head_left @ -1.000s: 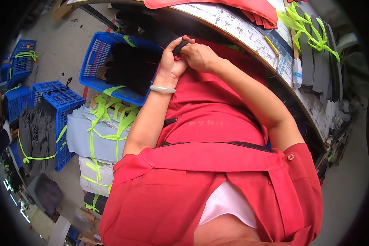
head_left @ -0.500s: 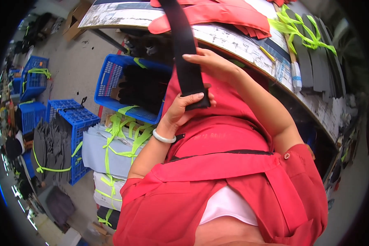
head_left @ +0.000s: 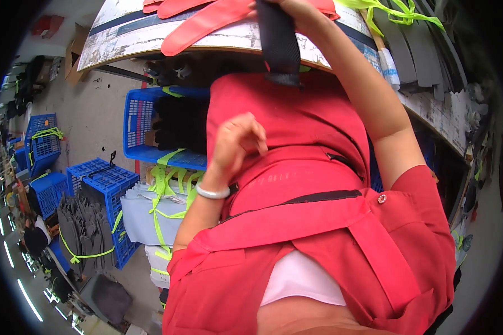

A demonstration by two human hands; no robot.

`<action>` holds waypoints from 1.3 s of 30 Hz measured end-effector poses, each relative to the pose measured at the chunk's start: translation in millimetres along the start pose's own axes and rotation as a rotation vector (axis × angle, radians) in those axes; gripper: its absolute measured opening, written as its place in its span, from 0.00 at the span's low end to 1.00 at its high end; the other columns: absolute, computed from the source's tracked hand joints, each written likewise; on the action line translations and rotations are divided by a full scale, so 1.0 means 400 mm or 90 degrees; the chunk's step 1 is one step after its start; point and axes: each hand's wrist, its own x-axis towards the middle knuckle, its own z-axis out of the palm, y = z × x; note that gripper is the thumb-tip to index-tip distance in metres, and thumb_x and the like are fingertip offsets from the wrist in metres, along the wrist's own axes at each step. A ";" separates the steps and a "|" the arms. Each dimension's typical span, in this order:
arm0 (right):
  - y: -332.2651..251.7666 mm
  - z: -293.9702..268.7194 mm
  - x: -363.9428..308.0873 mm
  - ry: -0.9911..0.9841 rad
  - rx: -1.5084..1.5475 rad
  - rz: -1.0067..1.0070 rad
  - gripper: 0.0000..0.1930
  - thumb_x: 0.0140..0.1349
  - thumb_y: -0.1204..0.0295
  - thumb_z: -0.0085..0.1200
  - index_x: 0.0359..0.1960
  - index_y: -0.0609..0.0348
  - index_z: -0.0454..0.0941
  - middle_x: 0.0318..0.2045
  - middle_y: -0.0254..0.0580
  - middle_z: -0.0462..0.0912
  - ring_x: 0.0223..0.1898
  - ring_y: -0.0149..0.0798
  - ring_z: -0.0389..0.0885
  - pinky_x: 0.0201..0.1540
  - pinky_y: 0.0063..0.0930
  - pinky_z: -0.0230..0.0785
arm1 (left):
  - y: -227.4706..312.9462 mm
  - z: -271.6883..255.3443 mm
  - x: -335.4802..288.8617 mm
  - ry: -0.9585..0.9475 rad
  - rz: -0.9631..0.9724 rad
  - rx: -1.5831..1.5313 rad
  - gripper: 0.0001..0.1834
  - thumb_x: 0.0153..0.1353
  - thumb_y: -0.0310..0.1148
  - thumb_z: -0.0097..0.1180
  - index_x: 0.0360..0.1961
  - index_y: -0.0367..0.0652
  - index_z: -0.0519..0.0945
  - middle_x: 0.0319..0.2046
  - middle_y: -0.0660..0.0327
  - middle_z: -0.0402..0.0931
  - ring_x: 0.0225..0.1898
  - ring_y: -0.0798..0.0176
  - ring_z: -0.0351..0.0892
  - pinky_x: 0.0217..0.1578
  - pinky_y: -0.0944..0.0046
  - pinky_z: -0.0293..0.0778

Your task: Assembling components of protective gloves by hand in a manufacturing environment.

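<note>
A wide black fabric strip (head_left: 279,47) hangs down in front of the red apron, its lower end loose above my lap. At the upper edge of the view my right hand (head_left: 299,12) grips this strip near the coral-red pieces; part of the hand is cut off. Apart from the strip, my left hand (head_left: 237,142) is over the apron with its fingers loosely bent and nothing in them, slightly blurred. Long coral-red flat pieces (head_left: 207,28) lie on the worn white table (head_left: 114,42), one rounded end reaching over the front edge.
Left of my lap stands a blue crate (head_left: 131,125) holding dark pieces. Nearer are pale grey bundles (head_left: 140,215) tied with yellow-green strips. More blue crates (head_left: 120,198) and a dark grey bundle (head_left: 86,229) stand farther left. Grey strips (head_left: 411,53) lie on the table's right.
My left hand has let go of the black strip's lower end and drawn back slightly left. My right hand has moved up and away with the strip. The view has shifted.
</note>
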 end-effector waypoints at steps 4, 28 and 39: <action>0.142 0.102 -0.031 -0.159 -0.099 -0.013 0.20 0.66 0.62 0.54 0.51 0.67 0.73 0.39 0.50 0.83 0.37 0.41 0.85 0.40 0.32 0.79 | 0.088 0.053 0.112 0.297 0.145 0.174 0.21 0.71 0.45 0.48 0.32 0.36 0.78 0.27 0.65 0.76 0.27 0.70 0.75 0.32 0.72 0.72; 0.254 0.166 -0.042 -0.123 -0.368 -0.203 0.20 0.65 0.60 0.54 0.51 0.62 0.77 0.38 0.43 0.83 0.36 0.30 0.81 0.40 0.27 0.75 | 0.056 -0.010 0.057 0.180 0.098 0.045 0.16 0.61 0.24 0.59 0.50 0.34 0.75 0.44 0.59 0.80 0.44 0.64 0.81 0.50 0.61 0.77; 0.370 0.101 -0.197 -0.084 -0.219 -0.128 0.11 0.55 0.83 0.51 0.41 0.64 0.72 0.32 0.39 0.78 0.29 0.26 0.77 0.33 0.20 0.74 | 0.034 -0.087 0.059 0.277 0.200 -0.057 0.11 0.66 0.31 0.56 0.45 0.35 0.79 0.42 0.58 0.81 0.43 0.64 0.81 0.48 0.64 0.77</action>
